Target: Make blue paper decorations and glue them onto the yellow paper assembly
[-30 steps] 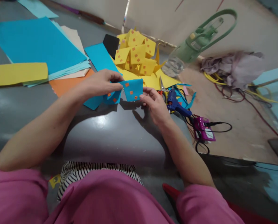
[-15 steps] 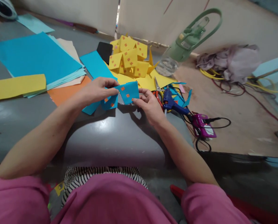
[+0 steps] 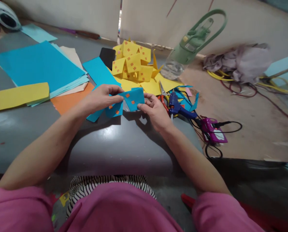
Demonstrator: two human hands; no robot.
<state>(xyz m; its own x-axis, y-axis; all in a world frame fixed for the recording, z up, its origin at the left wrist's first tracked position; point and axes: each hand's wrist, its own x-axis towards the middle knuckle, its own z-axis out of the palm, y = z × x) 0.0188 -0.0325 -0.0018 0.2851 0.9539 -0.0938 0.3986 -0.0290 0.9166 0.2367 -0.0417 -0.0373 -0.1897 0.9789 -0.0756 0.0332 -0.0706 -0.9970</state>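
Between my hands is a folded strip of blue paper (image 3: 135, 97) with small orange squares on it. My left hand (image 3: 107, 95) pinches its left end between thumb and fingers. At the right end, my right hand (image 3: 154, 108) grips the paper, thumb on the near face and fingers behind. A lower folded part of the blue paper, also with orange squares, hangs under my left hand. Behind my hands stand several folded yellow paper pieces (image 3: 131, 61) with orange squares. Just right of my right hand lie a blue glue gun (image 3: 177, 106) and red-handled scissors (image 3: 163, 100).
Blue sheets (image 3: 37, 64), a yellow strip (image 3: 18, 96) and an orange sheet (image 3: 69, 100) lie at left. A dark phone-like slab (image 3: 107, 57) and a green-topped bottle (image 3: 189, 48) stand behind. A purple power box (image 3: 214, 130) with cables sits at right, near a grey cloth (image 3: 240, 62).
Both hands keep hold of the blue paper, with hardly any movement. The whole view has shifted slightly, so things appear a little lower.
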